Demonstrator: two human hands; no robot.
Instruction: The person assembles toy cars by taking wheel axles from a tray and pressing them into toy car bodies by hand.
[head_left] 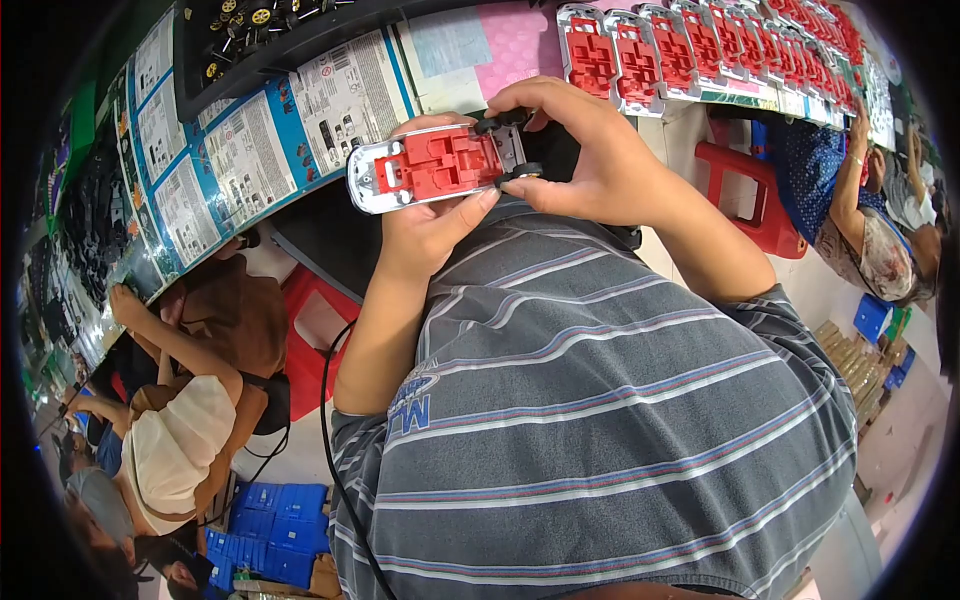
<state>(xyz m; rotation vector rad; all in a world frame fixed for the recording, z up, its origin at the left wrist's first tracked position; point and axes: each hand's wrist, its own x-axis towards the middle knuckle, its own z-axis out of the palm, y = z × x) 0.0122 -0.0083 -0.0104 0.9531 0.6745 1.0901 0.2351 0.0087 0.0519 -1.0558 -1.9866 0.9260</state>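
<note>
A toy car body (438,163), white-shelled with a red interior facing up, is held in front of my chest, just off the table's near edge. My left hand (428,235) grips it from below and the near side, thumb along the edge, the other fingers hidden beneath. At the car's right end, my right hand (605,165) pinches a wheel axle with black wheels (526,171), thumb by the near wheel and fingers by the far one. The axle lies across that end; whether it is seated there I cannot tell.
A black tray (290,58) of wheel axles, some gold-hubbed, sits at the far left over printed cards (245,150). Rows of similar car bodies (640,60) line the far right. People work on both sides, near red stools (775,215). A black cable (335,450) hangs by my left arm.
</note>
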